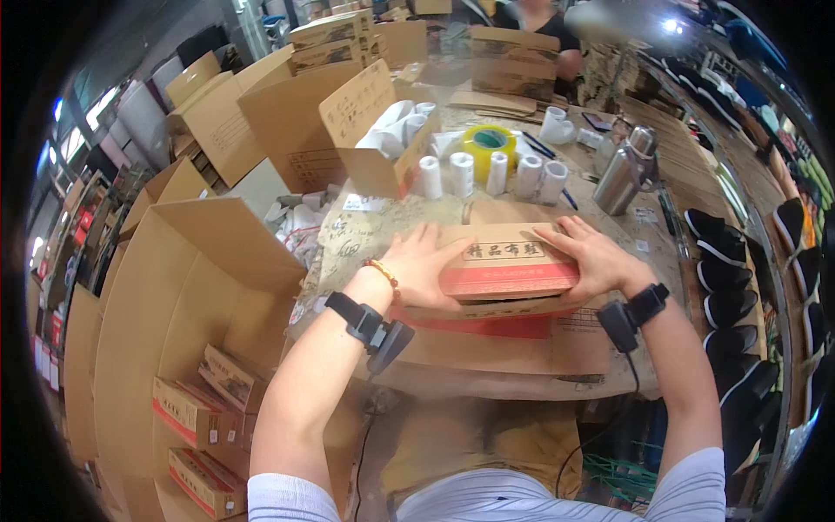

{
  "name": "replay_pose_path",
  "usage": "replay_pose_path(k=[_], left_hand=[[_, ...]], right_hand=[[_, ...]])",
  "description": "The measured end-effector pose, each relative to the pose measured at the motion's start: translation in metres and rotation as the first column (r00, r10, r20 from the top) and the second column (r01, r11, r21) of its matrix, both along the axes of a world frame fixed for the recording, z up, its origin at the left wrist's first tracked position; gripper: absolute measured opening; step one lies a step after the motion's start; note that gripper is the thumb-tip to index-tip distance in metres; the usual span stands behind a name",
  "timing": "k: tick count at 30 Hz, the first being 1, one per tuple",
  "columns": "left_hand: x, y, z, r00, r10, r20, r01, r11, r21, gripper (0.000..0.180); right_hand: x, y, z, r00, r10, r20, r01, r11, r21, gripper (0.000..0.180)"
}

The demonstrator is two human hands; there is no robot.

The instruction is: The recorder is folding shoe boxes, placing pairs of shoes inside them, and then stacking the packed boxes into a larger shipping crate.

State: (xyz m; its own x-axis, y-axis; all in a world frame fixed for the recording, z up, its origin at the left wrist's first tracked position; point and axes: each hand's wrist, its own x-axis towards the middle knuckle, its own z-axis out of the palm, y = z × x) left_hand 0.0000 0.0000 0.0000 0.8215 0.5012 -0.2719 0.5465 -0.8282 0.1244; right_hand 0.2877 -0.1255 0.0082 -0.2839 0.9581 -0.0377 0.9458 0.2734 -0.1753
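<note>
A brown and red cardboard shoe box (509, 259) is between my hands at the front of the work table. My left hand (424, 265) grips its left end, with the thumb along the top. At the opposite end, my right hand (596, 257) has its fingers around the corner and its thumb on the lid. Under the box lies flat brown and red cardboard (487, 348), reaching to the table's near edge. Whether anything is inside the box cannot be seen.
Rolls of white labels (463, 174), yellow tape (489, 150) and a steel flask (624, 174) stand behind the box. A large open carton (130, 304) at the left holds several shoe boxes. Black shoes (729, 309) line the right rack. Across the table is another person (557, 43).
</note>
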Motion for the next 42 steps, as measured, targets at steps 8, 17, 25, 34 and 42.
replay_pose_path(k=[8, 17, 25, 34, 42], left_hand=[[-0.023, -0.032, -0.044, 0.87, -0.074, 0.487, -0.114, 0.932, 0.344, 0.096], [-0.058, -0.072, -0.12, 0.106, 0.739, 0.665, 0.268, 0.623, -0.735, 0.108], [-0.185, -0.099, -0.08, -0.347, 0.891, 0.293, 0.638, 0.453, -0.623, 0.101], [-0.45, -0.204, -0.089, -0.921, 0.359, 0.152, 0.22, 0.8, -0.558, 0.042], [-0.604, -0.257, -0.145, -0.989, -0.149, 0.003, -0.075, 0.482, -0.873, 0.077]], right_hand=[[0.008, -0.025, -0.081, 0.882, 0.1, -0.46, 0.159, 0.856, 0.491, 0.077], [0.078, -0.102, -0.143, 0.314, -0.358, -0.879, 0.121, 0.934, -0.337, 0.066], [-0.014, -0.016, -0.115, -0.127, -0.088, -0.988, 0.179, 0.978, -0.11, 0.059], [-0.087, -0.001, -0.17, 0.982, -0.095, -0.163, 0.151, 0.916, 0.373, 0.044], [-0.098, 0.005, -0.168, 0.983, -0.086, -0.161, 0.135, 0.937, 0.324, 0.043]])
